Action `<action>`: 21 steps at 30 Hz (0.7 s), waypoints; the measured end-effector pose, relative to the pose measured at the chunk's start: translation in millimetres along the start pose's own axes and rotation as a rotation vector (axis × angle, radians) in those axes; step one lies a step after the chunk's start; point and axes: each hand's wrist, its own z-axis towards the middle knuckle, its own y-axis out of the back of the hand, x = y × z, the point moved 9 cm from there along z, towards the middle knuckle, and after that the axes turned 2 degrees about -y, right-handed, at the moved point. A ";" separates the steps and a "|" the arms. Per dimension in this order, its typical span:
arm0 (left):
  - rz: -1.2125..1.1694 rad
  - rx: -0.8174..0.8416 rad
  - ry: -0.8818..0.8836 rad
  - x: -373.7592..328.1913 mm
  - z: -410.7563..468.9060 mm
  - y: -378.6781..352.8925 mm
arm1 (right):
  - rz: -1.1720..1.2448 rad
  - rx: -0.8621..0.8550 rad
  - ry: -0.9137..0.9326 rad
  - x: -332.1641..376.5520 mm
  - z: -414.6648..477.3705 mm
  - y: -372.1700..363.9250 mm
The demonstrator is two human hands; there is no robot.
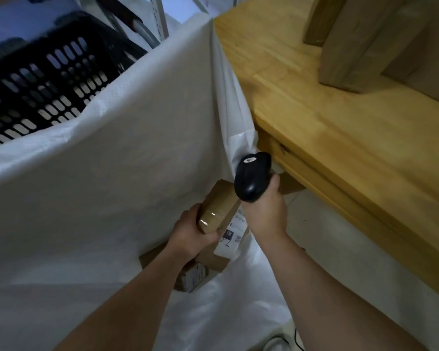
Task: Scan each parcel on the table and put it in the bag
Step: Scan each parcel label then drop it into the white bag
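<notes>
My left hand (192, 235) grips a small brown cardboard parcel (219, 205) with a white label, holding it inside the mouth of the big white woven bag (117, 158). Below it in the bag lie other brown parcels (195, 274). My right hand (266, 211) grips a black handheld scanner (251, 176), its head up against the bag's edge beside the wooden table (327, 127). More cardboard parcels (370, 39) stand on the table at the top right.
A black perforated plastic crate (48, 79) sits behind the bag at the upper left, with metal frame parts beyond it. The light tiled floor (322, 239) shows under the table's edge. A cable (298, 343) lies near the bottom.
</notes>
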 end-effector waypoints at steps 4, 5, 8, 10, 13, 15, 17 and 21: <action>0.542 -0.016 0.105 15.1 7.0 3.0 | -0.229 -0.157 0.092 -10.8 -13.4 52.6; 0.636 -0.017 0.128 20.2 10.8 2.2 | -0.230 -0.179 0.136 -13.8 -16.9 65.4; 0.772 0.001 0.105 34.0 27.4 -13.3 | -0.267 -0.205 0.342 -11.0 -24.7 85.7; 0.832 -0.016 0.076 36.9 35.9 -28.9 | -0.311 -0.210 0.460 -2.7 -31.7 86.2; 0.806 -0.055 0.034 32.6 46.8 -43.2 | -0.328 -0.265 0.487 -2.2 -33.3 82.4; 0.785 -0.040 0.011 32.7 50.7 -42.3 | -0.308 -0.259 0.460 -5.5 -29.7 78.1; 0.821 -0.042 -0.012 31.9 50.1 -31.6 | -0.258 -0.207 0.389 -9.7 -26.0 74.2; 0.906 -0.041 0.000 27.3 38.3 1.6 | -0.209 -0.082 0.234 -13.0 -27.9 64.4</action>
